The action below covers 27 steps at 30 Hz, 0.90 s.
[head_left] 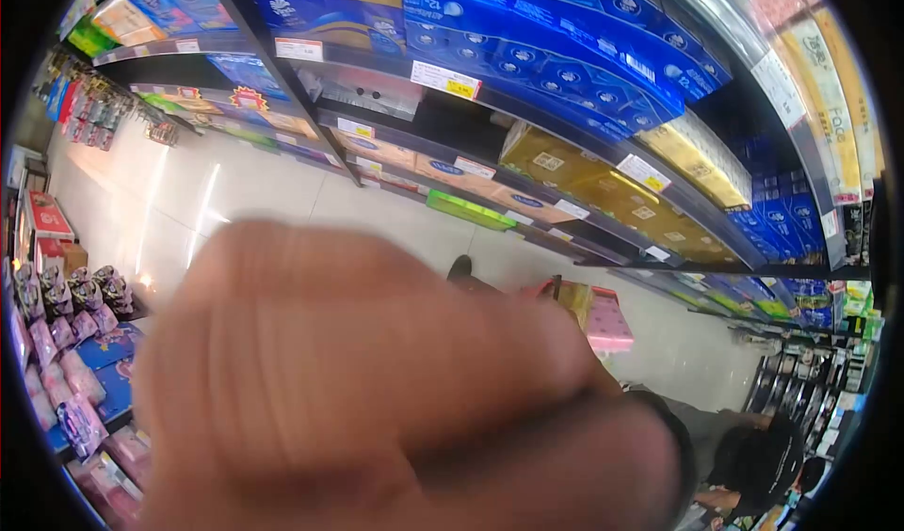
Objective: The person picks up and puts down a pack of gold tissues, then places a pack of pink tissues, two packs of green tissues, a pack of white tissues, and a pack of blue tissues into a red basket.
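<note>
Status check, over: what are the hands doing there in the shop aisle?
One blurred hand fills the view close to the camera; which hand, unclear. Nothing visibly held. Behind it: blue tissue packs on shelves, pink package, another person in a dark cap.

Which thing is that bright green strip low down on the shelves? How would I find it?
Start at the long shelving stacked with blue packs and follow it down towards the pale floor. The green tray sits on the lowest tier. It alone is lime green there, beside brown cartons.

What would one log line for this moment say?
hand: blurred, close to camera, side unclear | holds: cannot tell | behind: shelves of blue packs | another person lower right
</note>
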Each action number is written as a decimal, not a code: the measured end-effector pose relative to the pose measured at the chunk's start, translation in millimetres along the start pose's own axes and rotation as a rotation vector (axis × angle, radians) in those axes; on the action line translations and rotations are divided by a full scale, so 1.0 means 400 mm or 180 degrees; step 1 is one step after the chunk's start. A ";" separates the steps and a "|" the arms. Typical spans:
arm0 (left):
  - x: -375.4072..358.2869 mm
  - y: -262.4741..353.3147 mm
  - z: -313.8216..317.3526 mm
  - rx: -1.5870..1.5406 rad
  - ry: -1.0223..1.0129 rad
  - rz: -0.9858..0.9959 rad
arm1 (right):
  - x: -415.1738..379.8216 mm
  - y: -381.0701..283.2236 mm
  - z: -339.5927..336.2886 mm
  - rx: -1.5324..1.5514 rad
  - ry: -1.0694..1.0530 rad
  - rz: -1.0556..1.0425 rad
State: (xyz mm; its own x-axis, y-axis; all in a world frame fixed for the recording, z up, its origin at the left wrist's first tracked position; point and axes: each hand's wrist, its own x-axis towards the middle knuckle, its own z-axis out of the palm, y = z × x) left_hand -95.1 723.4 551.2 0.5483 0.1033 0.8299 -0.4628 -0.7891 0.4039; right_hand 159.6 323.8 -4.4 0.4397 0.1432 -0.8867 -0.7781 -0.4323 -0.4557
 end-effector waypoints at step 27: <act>0.107 -0.096 0.159 -0.0330 -0.1094 0.0240 | 0.073 -0.060 0.085 -0.2092 -0.0433 -0.1397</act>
State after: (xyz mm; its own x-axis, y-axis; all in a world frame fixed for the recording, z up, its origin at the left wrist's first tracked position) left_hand -9.6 719.5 547.0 0.7039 -0.1762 0.6881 -0.5693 -0.7193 0.3981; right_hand 175.7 368.5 -22.0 0.5528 0.5108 -0.6584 -0.1049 -0.7412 -0.6630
